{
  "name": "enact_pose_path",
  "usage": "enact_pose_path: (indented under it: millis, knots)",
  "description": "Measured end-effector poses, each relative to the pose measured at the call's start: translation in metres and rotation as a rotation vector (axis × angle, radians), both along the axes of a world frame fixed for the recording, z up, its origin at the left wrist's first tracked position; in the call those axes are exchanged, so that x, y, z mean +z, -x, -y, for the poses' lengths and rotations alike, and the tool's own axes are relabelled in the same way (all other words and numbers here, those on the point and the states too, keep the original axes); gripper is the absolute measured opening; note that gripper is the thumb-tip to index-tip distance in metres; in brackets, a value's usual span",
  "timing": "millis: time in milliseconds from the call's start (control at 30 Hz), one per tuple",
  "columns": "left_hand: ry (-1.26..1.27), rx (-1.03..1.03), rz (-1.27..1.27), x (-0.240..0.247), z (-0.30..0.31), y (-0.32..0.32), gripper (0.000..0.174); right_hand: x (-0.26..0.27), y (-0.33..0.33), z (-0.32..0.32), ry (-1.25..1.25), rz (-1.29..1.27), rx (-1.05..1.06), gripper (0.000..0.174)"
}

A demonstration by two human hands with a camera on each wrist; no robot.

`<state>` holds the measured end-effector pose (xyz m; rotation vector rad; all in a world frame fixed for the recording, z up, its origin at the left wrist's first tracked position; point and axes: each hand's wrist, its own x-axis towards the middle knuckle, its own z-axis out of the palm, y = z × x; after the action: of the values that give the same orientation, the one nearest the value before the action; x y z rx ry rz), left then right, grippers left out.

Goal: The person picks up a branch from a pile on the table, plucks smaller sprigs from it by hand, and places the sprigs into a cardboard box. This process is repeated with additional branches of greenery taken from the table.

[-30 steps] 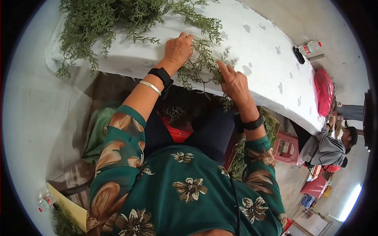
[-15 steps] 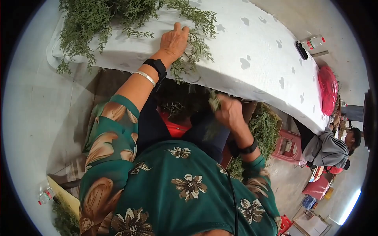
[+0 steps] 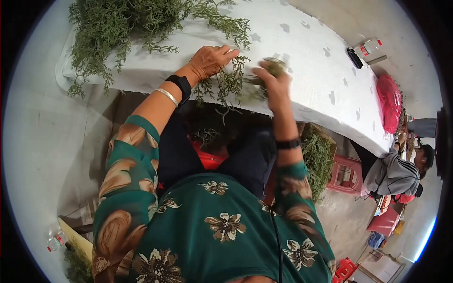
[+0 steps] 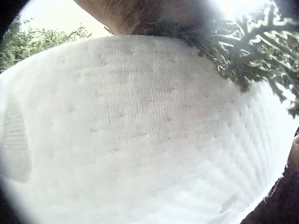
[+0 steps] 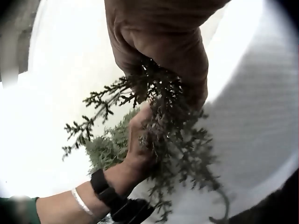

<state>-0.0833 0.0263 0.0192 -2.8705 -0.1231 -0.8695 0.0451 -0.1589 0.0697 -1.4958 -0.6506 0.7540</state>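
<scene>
A person's left hand [image 3: 212,61] and right hand [image 3: 278,87] work with feathery evergreen cuttings at a table [image 3: 302,61] spread with a white cloth patterned in grey. The green foliage is scaly and finely forked, with a hanging sprig [image 3: 230,84] showing thin, branching tips at the table's near edge and a second bunch [image 3: 272,70] blurred above the cloth. The left hand's fingers close on the hanging sprig; the right hand's fingers are clamped around the bunch. Whether the two pieces join cannot be told, as they overlap in the right wrist view. Counted in the head view are two working hands, one large heap [image 3: 127,33] of cuttings at the table's left end, one silver bangle [image 3: 167,96] on the left forearm, one clear bottle [image 3: 370,46] beside one black object [image 3: 354,58] along the far edge, and one red bag [image 3: 389,104] farther right. One other person [image 3: 396,172] in a grey jacket and dark cap is at the far end. Compared with half a second earlier, the right hand is up from in front of the lap and over the cloth, closer to the left hand, the bunch moving with it.
</scene>
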Motion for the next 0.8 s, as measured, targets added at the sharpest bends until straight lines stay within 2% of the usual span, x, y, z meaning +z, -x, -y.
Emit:
enact_pose_path:
  millis: [67, 100, 133, 200, 267, 300, 333, 400, 433, 467, 533, 600, 700, 767, 800]
  knots:
    - [0.01, 0.015, 0.065, -0.005, -0.004, 0.0, 0.041, -0.013, 0.021, -0.034, -0.087, -0.199, 0.194, 0.031]
    - [0.02, 0.028, 0.096, -0.005, -0.005, 0.002, 0.041, -0.014, 0.023, -0.038, -0.087, -0.2, 0.2, 0.031]
    - [0.023, 0.035, 0.093, -0.007, -0.006, 0.003, 0.041, -0.015, 0.026, -0.04, -0.029, -0.294, 0.237, 0.028]
    - [0.201, 0.165, 0.112, -0.009, -0.004, 0.001, 0.039, -0.018, 0.03, -0.043, 0.097, -0.479, 0.308, 0.021]
    - [0.294, 0.245, 0.136, -0.006, -0.007, -0.001, 0.039, -0.011, 0.033, -0.018, 0.165, -0.409, 0.415, 0.014]
    - [0.311, 0.279, 0.109, -0.006, -0.007, -0.002, 0.036, -0.004, 0.036, 0.001, 0.103, -0.341, 0.471, 0.013]
    - [0.326, 0.306, 0.074, -0.007, -0.006, -0.003, 0.034, 0.004, 0.043, 0.024, 0.038, -0.279, 0.519, 0.014]
    - [0.333, 0.342, 0.057, -0.004, -0.016, -0.006, 0.032, 0.04, 0.056, 0.068, 0.126, -0.13, 0.604, 0.021]
    - [0.326, 0.319, 0.049, -0.006, -0.016, -0.006, 0.03, 0.037, 0.05, 0.067, 0.134, -0.13, 0.609, 0.021]
    - [0.323, 0.285, 0.031, -0.011, -0.01, -0.005, 0.028, 0.029, 0.046, 0.068, 0.11, -0.093, 0.436, 0.022]
    - [0.298, 0.236, 0.026, -0.007, -0.012, -0.01, 0.025, 0.015, 0.03, 0.055, 0.03, 0.009, 0.085, 0.024]
    - [0.302, 0.226, 0.073, -0.01, -0.011, -0.009, 0.023, 0.001, 0.028, 0.023, -0.145, 0.114, 0.098, 0.024]
    - [0.307, 0.235, 0.067, -0.01, -0.008, -0.003, 0.022, -0.019, 0.05, -0.024, -0.116, 0.129, 0.162, 0.023]
    - [0.326, 0.264, 0.04, -0.006, -0.008, -0.003, 0.02, -0.022, 0.057, -0.04, -0.004, 0.503, 0.357, 0.024]
    - [0.325, 0.269, 0.04, -0.005, -0.009, -0.003, 0.02, -0.021, 0.057, -0.04, -0.006, 0.501, 0.362, 0.024]
